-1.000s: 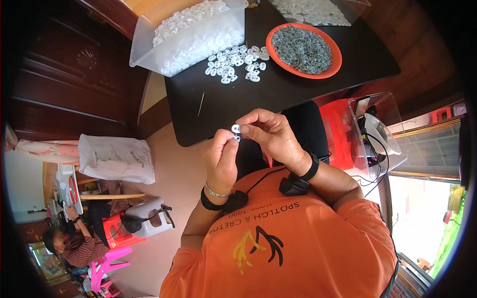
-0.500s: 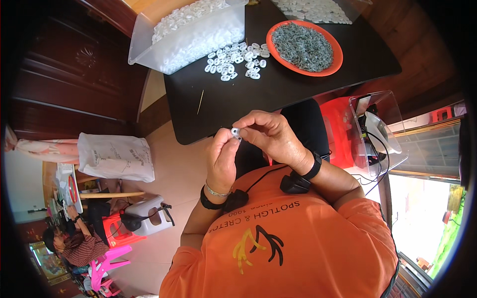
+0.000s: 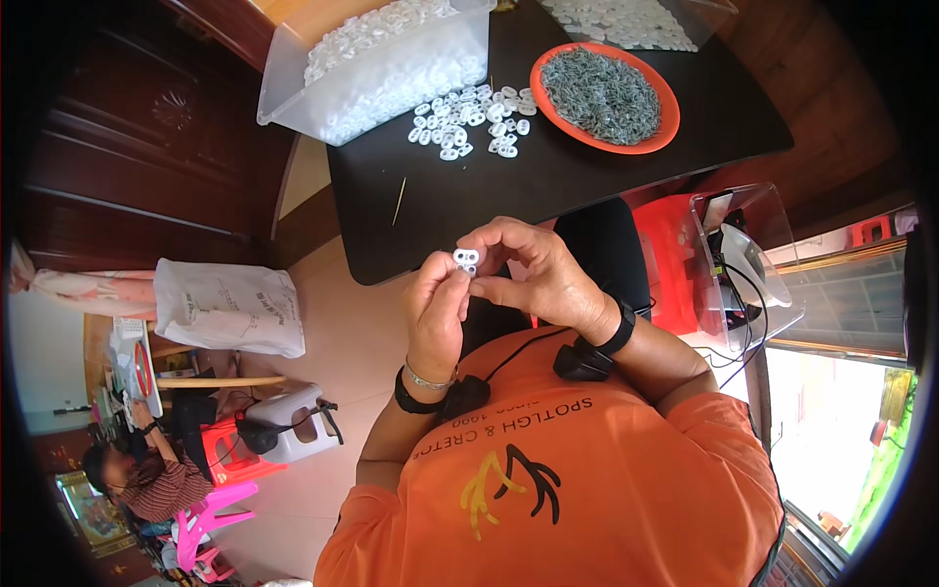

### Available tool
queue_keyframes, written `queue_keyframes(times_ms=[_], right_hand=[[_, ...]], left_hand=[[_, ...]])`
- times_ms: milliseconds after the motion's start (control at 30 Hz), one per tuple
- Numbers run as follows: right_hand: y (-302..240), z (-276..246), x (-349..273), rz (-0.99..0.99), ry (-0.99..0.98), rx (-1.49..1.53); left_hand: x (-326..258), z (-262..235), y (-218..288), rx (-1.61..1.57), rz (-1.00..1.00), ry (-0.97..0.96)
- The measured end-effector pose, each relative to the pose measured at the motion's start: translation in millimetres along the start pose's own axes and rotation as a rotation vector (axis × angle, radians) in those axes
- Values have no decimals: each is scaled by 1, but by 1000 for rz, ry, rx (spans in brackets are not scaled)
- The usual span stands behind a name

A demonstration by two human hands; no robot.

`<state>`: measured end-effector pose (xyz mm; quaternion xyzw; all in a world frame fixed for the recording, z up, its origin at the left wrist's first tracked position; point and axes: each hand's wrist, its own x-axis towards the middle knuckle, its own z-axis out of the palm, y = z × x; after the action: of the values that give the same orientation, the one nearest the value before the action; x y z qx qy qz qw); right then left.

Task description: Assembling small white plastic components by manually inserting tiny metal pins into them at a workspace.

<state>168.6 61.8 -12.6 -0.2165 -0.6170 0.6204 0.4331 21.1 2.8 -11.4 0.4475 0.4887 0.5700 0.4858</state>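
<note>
Fingers [image 3: 460, 279] of both hands pinching white clip [image 3: 467, 260]

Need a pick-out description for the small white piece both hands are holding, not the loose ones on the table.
Start at the black table and come down past its near edge to the two hands raised over the orange shirt. The small white piece is pinched between the left hand and the right hand. Unlike the look-alike white pieces scattered on the table, it is held in the air.
</note>
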Motion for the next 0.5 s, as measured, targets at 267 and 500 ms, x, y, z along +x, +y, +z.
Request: queue_keyframes(times_ms=[267,500], right_hand=[[-6,-4,-3,-18,-15,-204],[-9,-4,-5,81,-27,125]], left_hand=[[-3,5,9,76,12,-17],[-6,2,10,114,81,-73]])
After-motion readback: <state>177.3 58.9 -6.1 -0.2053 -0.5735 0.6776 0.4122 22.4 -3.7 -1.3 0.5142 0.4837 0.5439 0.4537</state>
